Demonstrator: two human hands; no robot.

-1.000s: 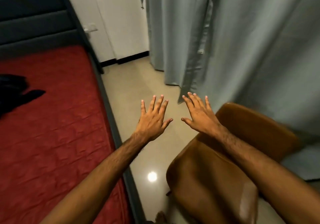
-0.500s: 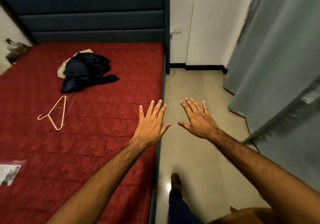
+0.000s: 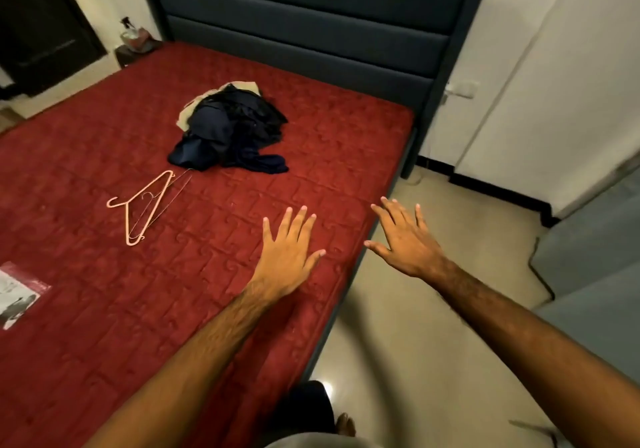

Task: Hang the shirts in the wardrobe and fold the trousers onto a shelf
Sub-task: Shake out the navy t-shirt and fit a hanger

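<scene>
Far left edge: printed paper sheet [image 3: 19,293] lying on the red mattress [image 3: 104,326]. Left of centre: pink hangers [image 3: 143,207] flat on the mattress, thin wire ones beside them. Upper centre: clothes pile [image 3: 230,131], dark navy over something cream, just beyond the hangers. Centre: left hand [image 3: 287,253] over the mattress, fingers straight and spread, holding nothing. Right of it: right hand [image 3: 405,240] above the bed edge and floor [image 3: 433,326], fingers spread, empty.

1. Both forearms [image 3: 194,354] are bare and hairy, with no sleeves in sight.
2. The left hand [image 3: 285,257] and right hand [image 3: 407,243] wear no rings, watch or gloves.
3. Dark trousers [image 3: 304,409] cover one leg above a bare foot [image 3: 345,424].
</scene>
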